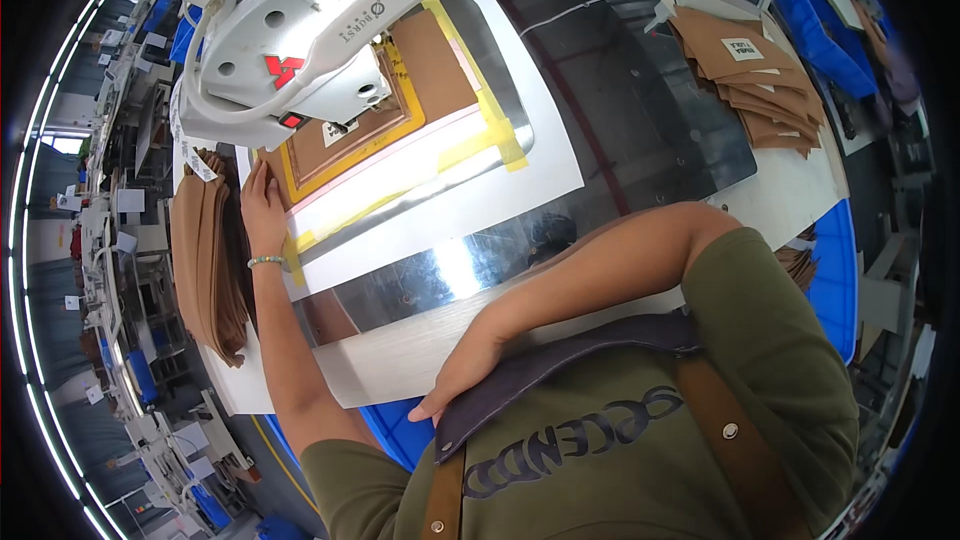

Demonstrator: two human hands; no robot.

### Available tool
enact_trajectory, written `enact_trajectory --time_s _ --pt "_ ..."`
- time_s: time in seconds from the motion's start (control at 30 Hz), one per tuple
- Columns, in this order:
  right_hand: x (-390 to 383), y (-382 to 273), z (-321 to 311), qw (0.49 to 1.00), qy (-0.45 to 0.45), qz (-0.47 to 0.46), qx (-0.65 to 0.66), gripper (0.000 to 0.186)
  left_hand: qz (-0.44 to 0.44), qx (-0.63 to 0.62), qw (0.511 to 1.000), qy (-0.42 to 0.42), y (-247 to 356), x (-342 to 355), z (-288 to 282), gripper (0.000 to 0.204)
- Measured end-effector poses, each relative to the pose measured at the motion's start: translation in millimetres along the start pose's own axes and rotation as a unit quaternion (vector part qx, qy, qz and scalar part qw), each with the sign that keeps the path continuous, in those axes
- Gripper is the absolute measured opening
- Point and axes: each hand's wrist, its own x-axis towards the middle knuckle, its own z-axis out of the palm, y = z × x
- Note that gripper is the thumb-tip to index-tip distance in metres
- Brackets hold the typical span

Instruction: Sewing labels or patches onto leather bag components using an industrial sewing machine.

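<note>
Head view: brown cloth (437, 68), seemingly soft and light, best pinched edgewise, is flanked at eight o'clock by the flat, unclenched left hand (263, 208); any grip by the right hand (468, 360) cannot be told

Lit strip lights (12, 240) along far left; yellow floor line (284, 465) lower left; blue bin (842, 285) at right.

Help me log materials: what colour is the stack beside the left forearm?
The stack is brown; it shows best in the head view.
</note>
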Motion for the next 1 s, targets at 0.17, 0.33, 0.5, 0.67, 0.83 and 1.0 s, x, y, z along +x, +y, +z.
enact_trajectory --time_s 0.17,0.33,0.5,0.67,0.83,1.0 --pt "-7 -2 1 0.999 -0.003 0.04 -0.037 0.093 0.016 0.021 1.0 0.013 -8 -4 5 0.041" --pt "-64 4 12 0.993 0.105 0.019 -0.055 0.084 0.03 0.069 0.997 0.008 -2 -4 3 0.044" --pt "-185 3 54 0.898 0.406 -0.164 -0.037 0.063 0.033 0.077 0.996 0.017 25 -8 1 0.042" --pt "-243 -7 97 0.789 0.521 -0.297 -0.131 0.047 0.075 0.085 0.99 0.078 83 6 6 0.032" --pt "-207 14 88 0.773 0.572 -0.194 -0.192 0.031 -0.072 0.042 0.996 0.036 134 13 23 0.033" --pt "-192 30 60 0.662 0.654 -0.126 -0.345 0.019 -0.101 -0.004 0.994 0.045 153 33 40 0.027"
